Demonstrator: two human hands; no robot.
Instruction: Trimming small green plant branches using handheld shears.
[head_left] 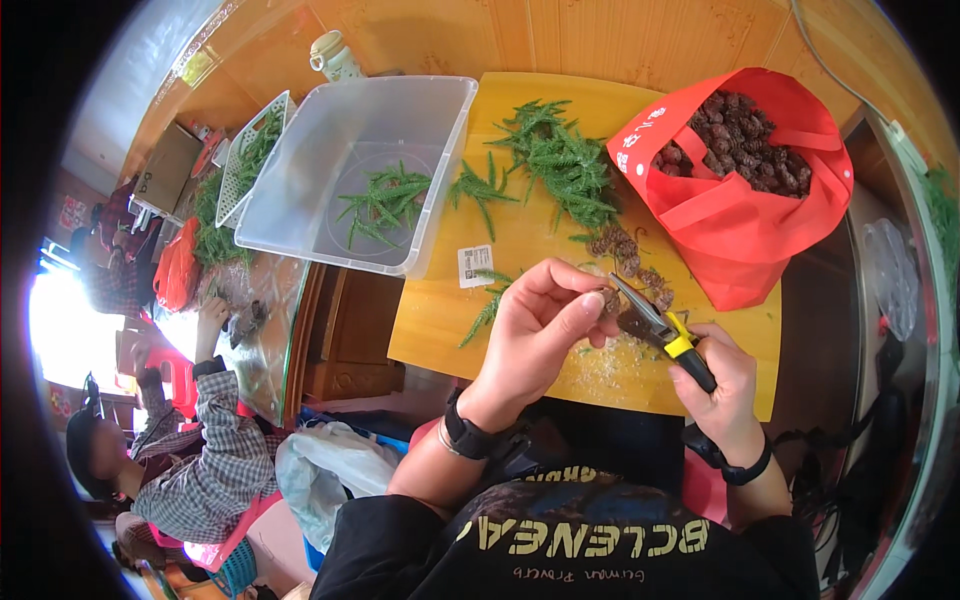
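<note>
Above the front part of the yellow table [425, 330], my left hand [535, 330] pinches a small brown pine cone [608, 302] between thumb and fingertips. My right hand [718, 375] is closed round the yellow-and-black handles of a pair of pliers [655, 322]. The jaws of the pliers point up and left, close beside the pine cone; whether they touch it or a wire on it I cannot make out. Just beyond my hands, a few loose pine cones [618, 250] lie on the table. Pale crumbs [620, 372] are scattered below the pliers.
At the right stands a red bag [715, 235] full of pine cones [745, 140]. Green artificial sprigs [565, 165] lie at the back. A clear plastic bin [300, 200] with a few sprigs stands left. Another person [205, 430] works at a table [265, 340] further left.
</note>
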